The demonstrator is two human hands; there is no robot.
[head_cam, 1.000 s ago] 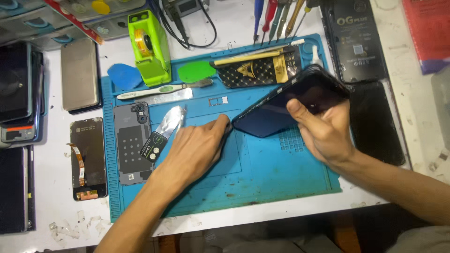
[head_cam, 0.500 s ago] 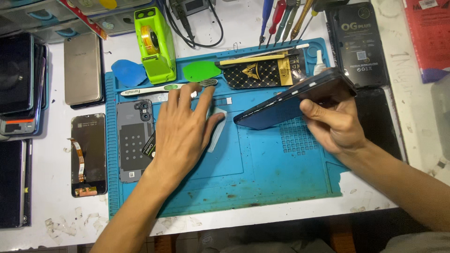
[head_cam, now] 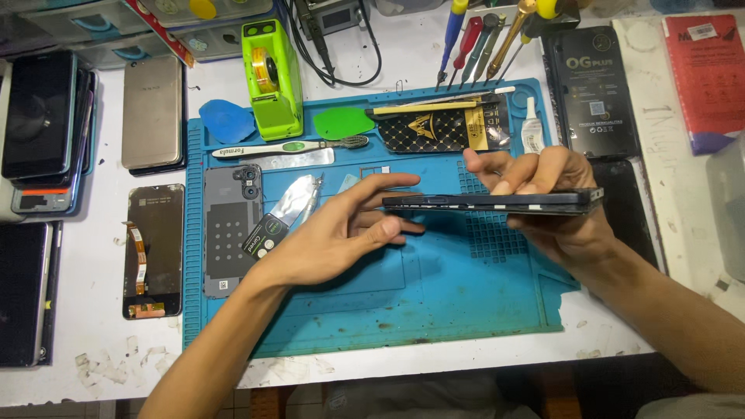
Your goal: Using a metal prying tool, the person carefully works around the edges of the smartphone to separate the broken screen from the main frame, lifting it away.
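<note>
Black phone [head_cam: 497, 202] sat edge-on above the blue mat [head_cam: 466, 310], gripped in the right hand [head_cam: 555, 209]; left hand [head_cam: 341, 233] hung loose and held nothing, fingertips at its near end, grey bins [head_cam: 209, 19] behind held small yellow parts

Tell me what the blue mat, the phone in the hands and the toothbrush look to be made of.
Mat: likely silicone or rubber, matte blue, with moulded grid cells and stains.
Phone, held edge-on by the right hand with the left hand at its end: dark frame, glossy plastic or metal, unclear which.
Toothbrush: smooth white plastic handle, dark worn bristles.
</note>
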